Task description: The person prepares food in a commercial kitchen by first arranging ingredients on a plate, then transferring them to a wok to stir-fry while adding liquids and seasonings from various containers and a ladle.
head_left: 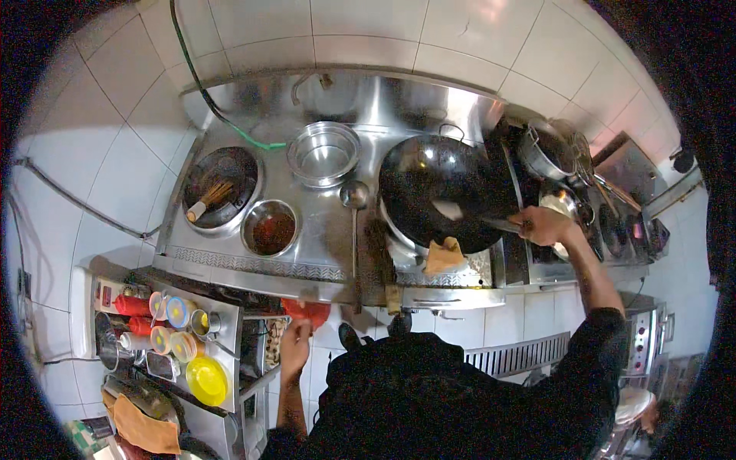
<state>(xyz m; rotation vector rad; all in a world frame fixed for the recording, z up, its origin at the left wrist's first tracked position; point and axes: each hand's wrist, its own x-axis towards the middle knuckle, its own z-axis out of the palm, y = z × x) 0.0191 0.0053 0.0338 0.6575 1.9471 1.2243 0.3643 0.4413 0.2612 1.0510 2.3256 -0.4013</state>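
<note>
My right hand (548, 225) is closed round the handle of a spatula (502, 223) that reaches over the rim into a large dark wok (429, 172). A pale patch in line with it looks like its head. Low on the left, below the stove's front edge, my left hand (295, 345) has its fingers closed at the edge of a red dish (308, 310). What the dish holds cannot be made out. Just left of the wok, a ladle (353, 195) lies on the steel stovetop (322, 222). A folded tan cloth (445, 256) rests against the wok's near rim.
On the stovetop's left stand a pan (247, 172) with a bamboo brush (208, 201), a pot of dark red contents (270, 228) and a steel basin (323, 152). A green hose (230, 125) hangs over it. Sauce bottles (134, 307) and a yellow bowl (207, 381) crowd the left-hand cart.
</note>
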